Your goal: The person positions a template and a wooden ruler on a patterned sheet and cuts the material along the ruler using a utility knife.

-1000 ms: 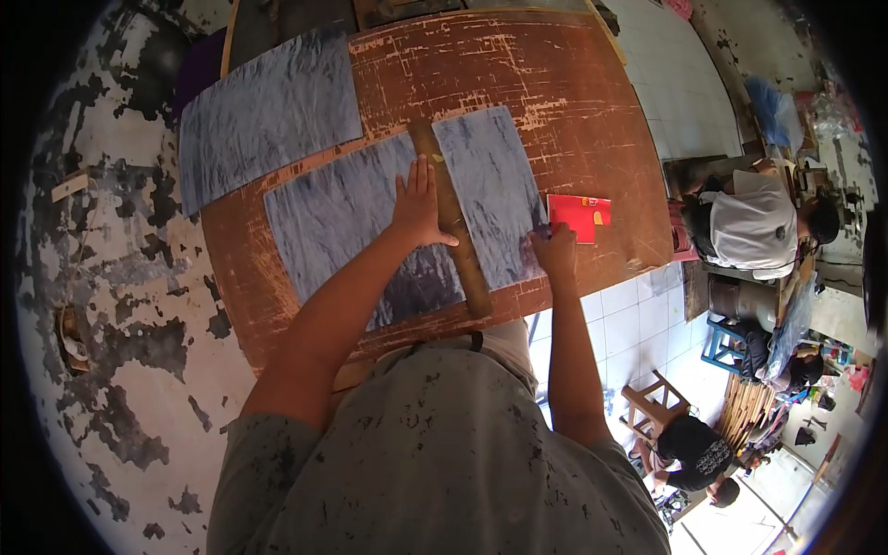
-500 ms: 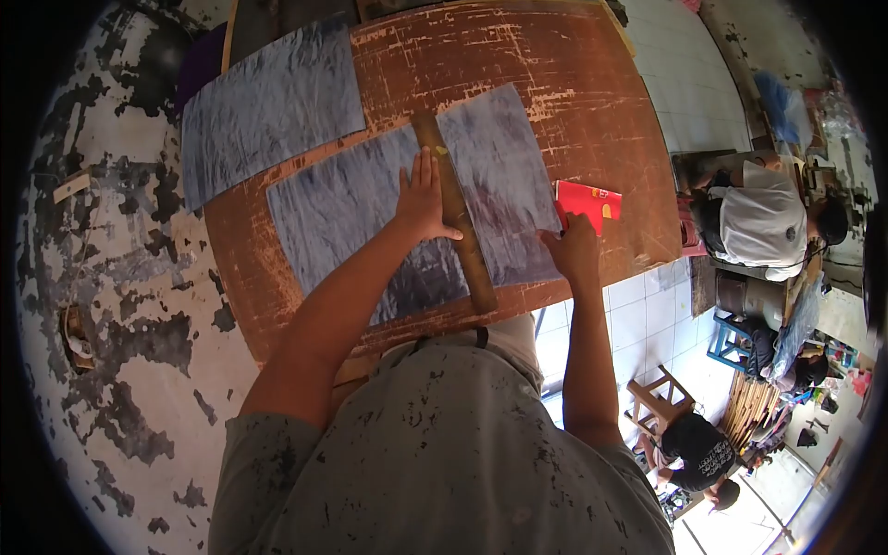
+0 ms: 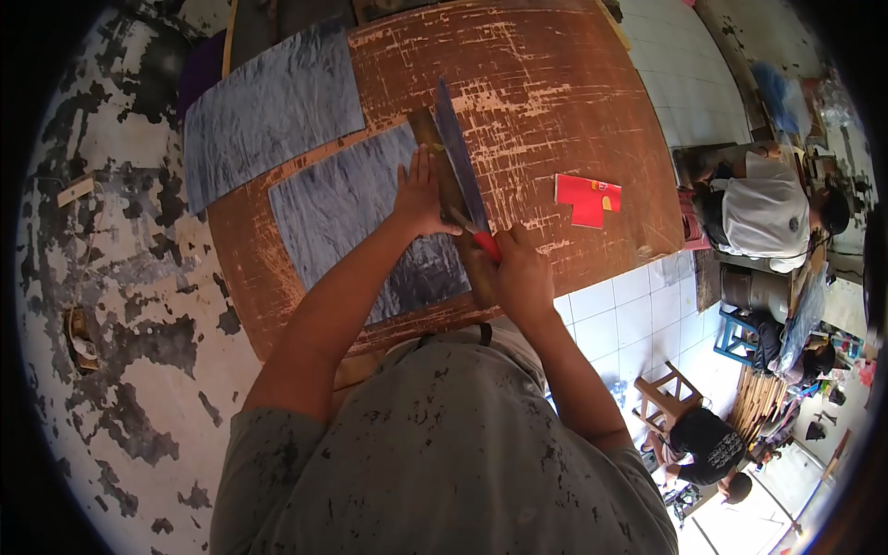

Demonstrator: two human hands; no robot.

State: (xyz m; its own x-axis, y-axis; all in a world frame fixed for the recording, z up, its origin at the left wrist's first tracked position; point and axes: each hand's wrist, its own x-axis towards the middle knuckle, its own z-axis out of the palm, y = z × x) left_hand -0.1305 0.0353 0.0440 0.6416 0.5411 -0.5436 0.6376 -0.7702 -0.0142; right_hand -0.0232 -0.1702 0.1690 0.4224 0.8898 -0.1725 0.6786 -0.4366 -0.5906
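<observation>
My left hand (image 3: 421,199) lies flat with its thumb out, pressing on a marbled blue-grey sheet (image 3: 342,203) and on the left edge of a brown straightedge strip (image 3: 479,277). Closed round the red handle of a knife (image 3: 487,246) is my right hand (image 3: 524,277), just right of the strip. The knife's thin blade points up and left across the strip, close to my left thumb. Along the strip's right side, a marbled flap (image 3: 460,153) stands raised, seen nearly edge-on. Whether my right fingers also touch this flap is hidden.
Another marbled sheet (image 3: 273,111) lies at the upper left of the scratched brown table (image 3: 601,111). A red card with a cut-out corner (image 3: 583,196) lies to the right. People sit beyond the table, one in a white shirt (image 3: 763,213), near a wooden stool (image 3: 668,398).
My right hand has moved left from beside the red card to the strip, and the knife now shows. The right part of the marbled sheet, flat before, is now raised. My left hand stays put.
</observation>
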